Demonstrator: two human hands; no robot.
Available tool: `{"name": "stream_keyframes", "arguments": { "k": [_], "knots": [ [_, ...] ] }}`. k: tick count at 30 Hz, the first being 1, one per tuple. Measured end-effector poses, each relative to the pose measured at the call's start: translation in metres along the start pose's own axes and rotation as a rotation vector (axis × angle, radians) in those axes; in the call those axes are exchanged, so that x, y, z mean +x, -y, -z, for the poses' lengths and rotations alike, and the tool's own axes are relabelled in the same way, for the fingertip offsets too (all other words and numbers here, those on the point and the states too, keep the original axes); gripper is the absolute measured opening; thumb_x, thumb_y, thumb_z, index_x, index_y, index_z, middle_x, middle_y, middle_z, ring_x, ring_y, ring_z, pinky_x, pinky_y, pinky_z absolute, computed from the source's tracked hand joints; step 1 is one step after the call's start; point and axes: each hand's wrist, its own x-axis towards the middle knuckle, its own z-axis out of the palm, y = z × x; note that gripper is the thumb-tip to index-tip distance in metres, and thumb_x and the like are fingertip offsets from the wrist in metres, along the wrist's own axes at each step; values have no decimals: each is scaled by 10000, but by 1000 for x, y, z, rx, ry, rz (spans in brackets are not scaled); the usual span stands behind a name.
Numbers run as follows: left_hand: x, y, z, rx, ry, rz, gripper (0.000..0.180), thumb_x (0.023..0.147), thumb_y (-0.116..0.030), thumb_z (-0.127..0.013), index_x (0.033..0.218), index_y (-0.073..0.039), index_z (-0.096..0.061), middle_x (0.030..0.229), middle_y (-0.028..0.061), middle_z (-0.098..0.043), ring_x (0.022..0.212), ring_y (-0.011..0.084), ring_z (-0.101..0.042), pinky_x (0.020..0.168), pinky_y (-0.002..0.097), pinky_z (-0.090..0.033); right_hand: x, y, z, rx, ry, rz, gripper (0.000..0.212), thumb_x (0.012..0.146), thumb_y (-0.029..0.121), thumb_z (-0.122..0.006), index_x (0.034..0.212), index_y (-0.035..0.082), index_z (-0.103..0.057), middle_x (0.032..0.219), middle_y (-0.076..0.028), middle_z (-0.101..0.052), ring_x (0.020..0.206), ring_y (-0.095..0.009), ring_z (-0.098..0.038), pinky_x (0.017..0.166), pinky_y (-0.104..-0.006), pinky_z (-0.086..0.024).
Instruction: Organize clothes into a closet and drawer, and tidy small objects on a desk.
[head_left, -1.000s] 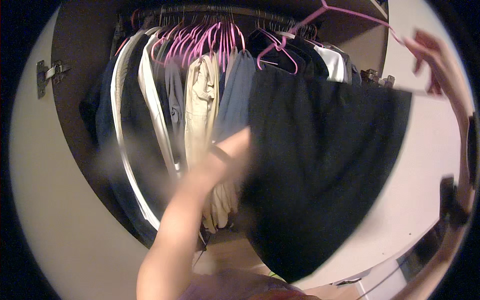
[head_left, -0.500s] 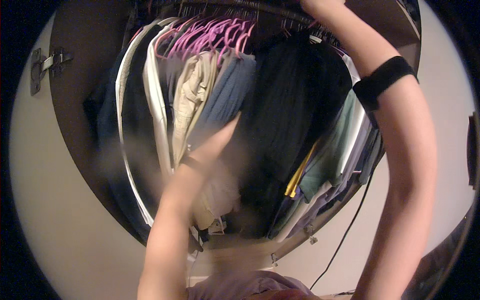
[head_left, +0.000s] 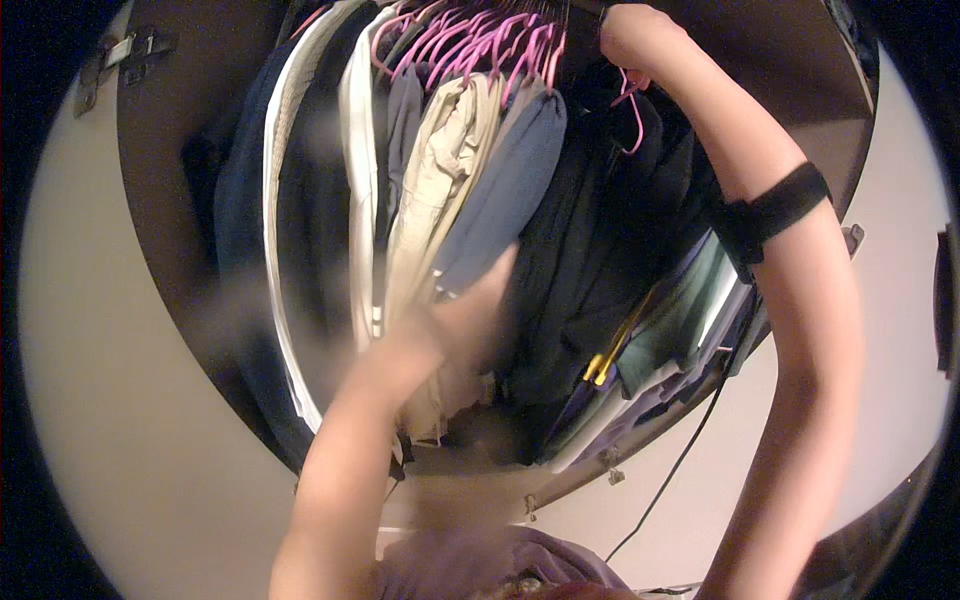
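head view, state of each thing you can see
Right hand, raised, closed at the pink hanger's top
Left hand, blurred, fingers hidden
Wardrobe door, open
Beige garment, hanging, creased
Blue garment, hanging
Black clothes, hanging
Black band, wrapped round right forearm
Black cable, hanging

Right hand (head_left: 640, 42) moved inward; black garment (head_left: 580, 235) — now among hanging clothes (head_left: 430, 190)

The dark wardrobe (head_left: 165, 210) carries a tightly packed row of clothes, many on pink hangers (head_left: 490, 38). From left to right hang a white garment (head_left: 359, 130), beige trousers (head_left: 430, 180), a blue garment (head_left: 510, 185), black clothes (head_left: 600, 240) and a green garment (head_left: 668, 325).
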Motion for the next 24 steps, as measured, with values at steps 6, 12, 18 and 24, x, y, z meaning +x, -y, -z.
{"name": "stream_keyframes", "arguments": {
  "k": [6, 12, 18, 24],
  "knots": [
    [-45, -2, -4, 197, 98, -10, 537, 753, -302, -476, 1203, -23, -387, 983, 163, -531, 990, 243, -483, 878, 426, -344, -9, -27, -10, 1391, 537, 73, 499, 737, 407, -535, 1140, 118, -482, 973, -137, -542, 884, -261, -534, 744, -409, -434],
    [-94, -42, -57, 685, 569, 90, 534, 733, -283, -511, 1189, -23, -412, 932, 171, -571, 954, 249, -522, 859, 446, -372, -149, 9, -84, 1581, 79, 64, 697, 782, 549, -428, 1312, 131, -256, 1343, -74, -262, 1244, -224, -214, 978, -454, -177],
    [-212, -151, 9, 680, 880, 123, 471, 719, -198, -500, 1154, -25, -449, 980, 128, -586, 928, 249, -545, 848, 441, -399, -377, -18, -39, 1475, -559, 231, 411, 835, 86, -451, 1219, -20, -349, 1240, -176, -382, 1153, -268, -362, 973, -364, -276],
    [-319, -239, 233, 998, -982, -422, 402, 735, -56, -531, 1118, 11, -429, 1149, 168, -439, 1077, 280, -414, 929, 362, -297, -490, -118, -16, 1298, -899, 40, 398, 832, 135, -472, 1188, -9, -368, 1185, -184, -421, 1100, -270, -405, 934, -375, -313]
  ]
}}
